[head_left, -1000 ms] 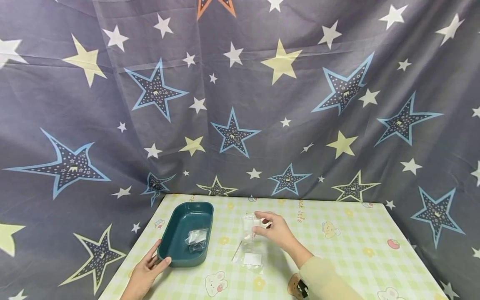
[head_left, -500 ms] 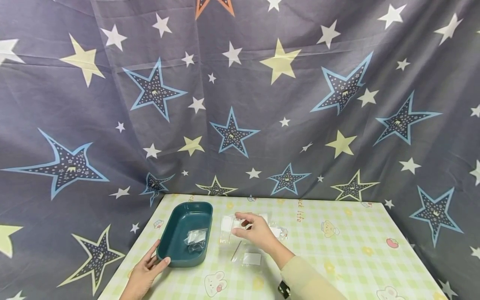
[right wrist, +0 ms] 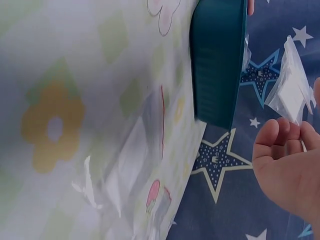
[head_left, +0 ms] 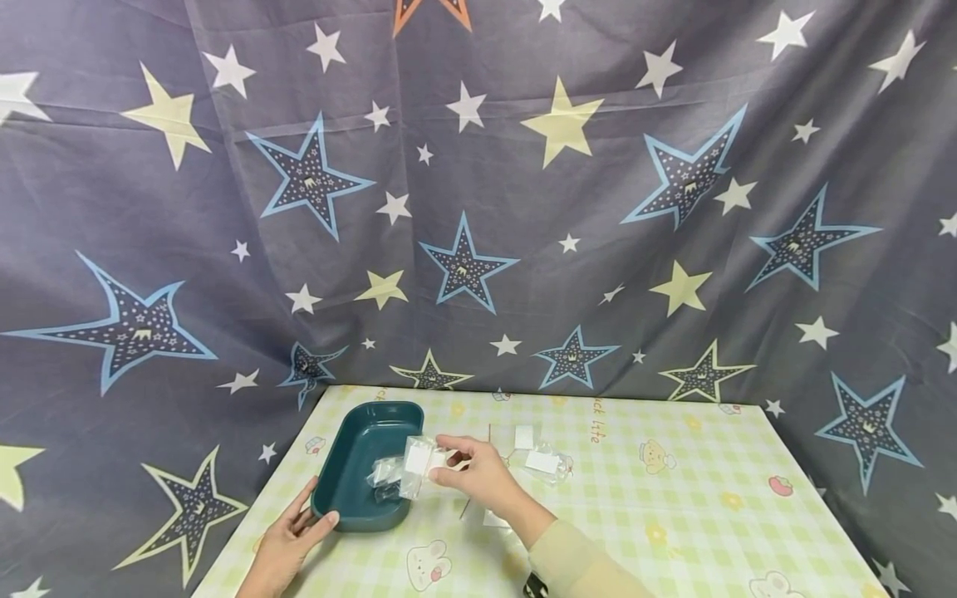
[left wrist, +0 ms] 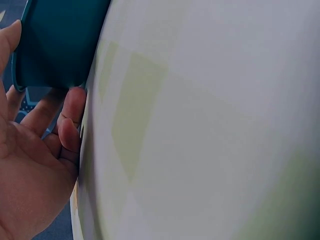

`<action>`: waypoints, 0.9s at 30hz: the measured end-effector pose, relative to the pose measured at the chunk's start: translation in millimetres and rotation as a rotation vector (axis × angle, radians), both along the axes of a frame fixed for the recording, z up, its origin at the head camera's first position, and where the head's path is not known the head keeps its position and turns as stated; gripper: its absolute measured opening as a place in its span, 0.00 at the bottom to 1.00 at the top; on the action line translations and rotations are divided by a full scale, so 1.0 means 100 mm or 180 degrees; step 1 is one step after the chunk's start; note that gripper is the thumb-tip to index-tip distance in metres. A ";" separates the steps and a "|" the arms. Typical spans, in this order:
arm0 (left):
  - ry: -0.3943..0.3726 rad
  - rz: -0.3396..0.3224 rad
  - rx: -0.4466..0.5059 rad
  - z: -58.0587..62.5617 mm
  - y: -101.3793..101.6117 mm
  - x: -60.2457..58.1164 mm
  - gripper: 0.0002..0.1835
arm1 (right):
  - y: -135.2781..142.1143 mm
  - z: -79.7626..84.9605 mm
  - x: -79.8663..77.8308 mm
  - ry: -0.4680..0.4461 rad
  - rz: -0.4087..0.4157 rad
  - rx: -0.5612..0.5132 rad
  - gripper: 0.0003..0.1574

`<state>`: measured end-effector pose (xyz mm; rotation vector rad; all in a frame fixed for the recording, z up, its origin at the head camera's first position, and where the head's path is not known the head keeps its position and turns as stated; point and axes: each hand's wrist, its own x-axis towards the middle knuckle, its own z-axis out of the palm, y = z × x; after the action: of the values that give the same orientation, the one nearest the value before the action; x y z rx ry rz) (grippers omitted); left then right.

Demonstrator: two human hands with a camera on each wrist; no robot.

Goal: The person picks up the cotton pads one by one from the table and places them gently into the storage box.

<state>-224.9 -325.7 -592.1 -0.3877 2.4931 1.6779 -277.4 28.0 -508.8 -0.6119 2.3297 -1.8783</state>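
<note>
A dark teal rectangular tray (head_left: 362, 465) stands at the left of the table. My left hand (head_left: 287, 540) grips its near-left corner, thumb on the rim and fingers against the outer wall, as the left wrist view shows of the tray (left wrist: 60, 45). Between thumb and fingertips, my right hand (head_left: 482, 477) pinches a small clear plastic bag (head_left: 414, 465) with a white piece inside, above the tray's right rim. The right wrist view has this bag (right wrist: 291, 90) hanging in the air, pinched at one end. Inside the tray lie similar clear bags (head_left: 385, 472), partly covered by the held one.
More clear bags with white pieces lie on the checked tablecloth: one bag (head_left: 525, 436) towards the back, another bag (head_left: 546, 461) beside it, and a nearer bag (head_left: 495, 520) partly behind the right forearm. A star-patterned curtain (head_left: 478, 191) hangs behind the table.
My right hand has lifted the bag from among those on the table and carried it left to the tray's rim. The left hand and tray have stayed put.
</note>
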 end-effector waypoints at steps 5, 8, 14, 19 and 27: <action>0.0060 0.0010 0.0028 0.01 0.01 0.01 0.57 | -0.11 0.01 0.05 -0.0179 -0.0010 -0.0068 0.35; 0.0084 0.0019 0.0045 0.01 0.01 0.01 0.57 | -0.17 0.00 0.07 -0.0288 0.0024 -0.0166 0.35; 0.0059 0.0021 -0.0002 0.00 0.01 0.01 0.57 | -0.28 -0.01 0.13 -0.0440 0.0116 -0.0280 0.36; 0.0102 0.0034 -0.0074 0.01 0.01 0.00 0.56 | -0.35 -0.05 0.15 -0.0453 0.0166 -0.0349 0.37; 0.0084 0.0022 -0.0014 0.01 0.01 0.00 0.55 | -0.45 -0.12 0.17 -0.0505 0.0180 -0.0305 0.39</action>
<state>-225.1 -325.2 -590.9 -0.3776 2.5172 1.6913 -260.7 -16.9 -521.0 -0.5114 2.1140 -1.9456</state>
